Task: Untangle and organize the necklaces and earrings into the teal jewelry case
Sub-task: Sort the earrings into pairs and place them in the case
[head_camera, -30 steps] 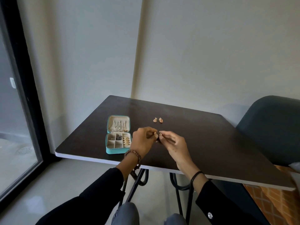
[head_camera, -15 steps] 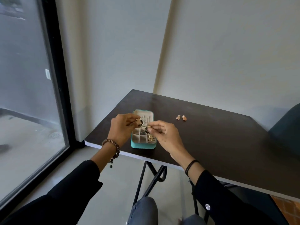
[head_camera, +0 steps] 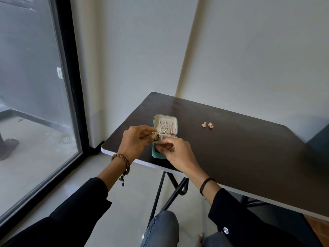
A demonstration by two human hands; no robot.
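Observation:
The teal jewelry case (head_camera: 154,155) lies open near the table's front left edge, with silver chains hanging in its cream lid (head_camera: 165,126). My left hand (head_camera: 136,139) pinches a small dark earring (head_camera: 156,137) just above the case's left side. My right hand (head_camera: 175,151) hovers over the lower tray, its fingertips pinching another small dark piece that I cannot make out clearly. It hides most of the compartments. Two peach-and-gold earrings (head_camera: 207,125) lie on the table to the right of the case.
The dark table (head_camera: 240,157) has a white front edge and black folding legs below. A large glass door with a black frame (head_camera: 71,77) stands at the left. A dark chair (head_camera: 320,139) shows at the far right. My knees sit below the table edge.
Both hands moved from the table's middle leftward to over the open case, carrying the small dark earrings. The view also turned left and downward.

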